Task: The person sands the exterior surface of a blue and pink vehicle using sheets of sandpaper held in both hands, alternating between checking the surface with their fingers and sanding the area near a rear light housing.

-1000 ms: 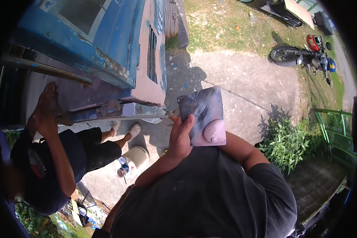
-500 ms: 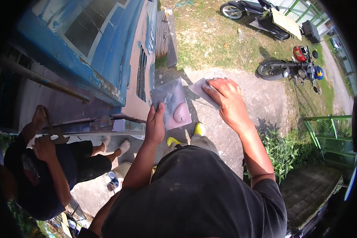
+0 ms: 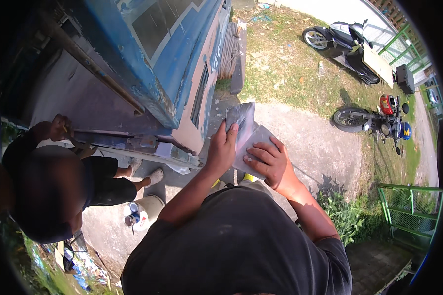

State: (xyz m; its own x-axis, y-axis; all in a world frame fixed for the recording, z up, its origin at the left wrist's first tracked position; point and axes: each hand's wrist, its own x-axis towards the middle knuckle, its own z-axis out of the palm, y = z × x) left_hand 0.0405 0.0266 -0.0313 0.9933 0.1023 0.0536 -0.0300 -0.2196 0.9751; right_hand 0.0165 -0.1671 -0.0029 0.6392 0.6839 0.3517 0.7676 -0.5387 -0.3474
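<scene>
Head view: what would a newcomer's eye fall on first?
Probably the weathered blue and pink bodywork, looming at upper left. Then, mid-picture, the left hand holds a smeared plate, overlapped by a flat grey sheet in the right hand. At upper right, a red motorcycle appears below a scooter.

At the centre we count one left hand (image 3: 222,151), one right hand (image 3: 271,162) and two flat plates (image 3: 261,137); below them, two yellow shoes (image 3: 251,177). At left we see one co-worker (image 3: 79,189) and two pale clogs (image 3: 155,178); lower left, one bucket (image 3: 152,207); upper right, one scooter (image 3: 348,48) and one motorcycle (image 3: 374,122).
</scene>
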